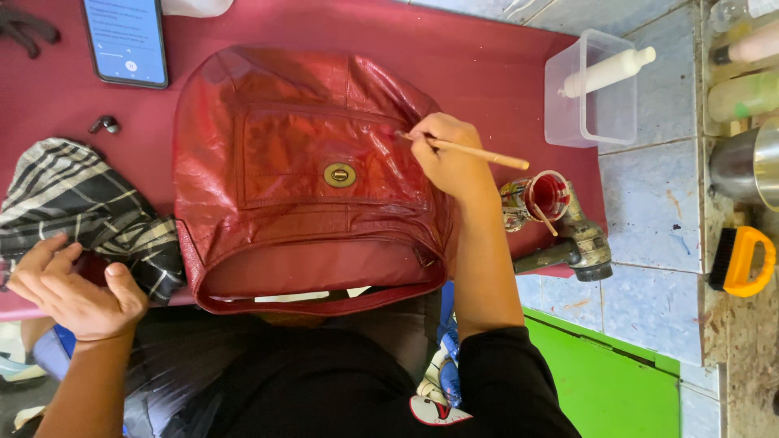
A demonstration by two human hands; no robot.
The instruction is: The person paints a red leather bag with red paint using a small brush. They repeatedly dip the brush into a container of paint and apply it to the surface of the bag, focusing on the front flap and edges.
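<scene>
Right hand [449, 158] pinched shut round a thin wooden brush [471, 151], tip touching the upper right of the front pocket on a red leather bag [308, 178] lying flat mid-bench [479, 57], brass turn-lock near its centre. Left hand [71, 285] resting loosely open, grip apart and holding nothing, beside a checked cloth [85, 211] at the bench's left edge. Just right of the bag, a small cup of red paint [545, 196]; farther back, a phone [126, 39] and a clear plastic tub [591, 89].

Handbag [308, 178] mid-table, phone [126, 39] behind-left, cloth [81, 211] left, paint cup [545, 197] right, tub [592, 93] beyond.
</scene>
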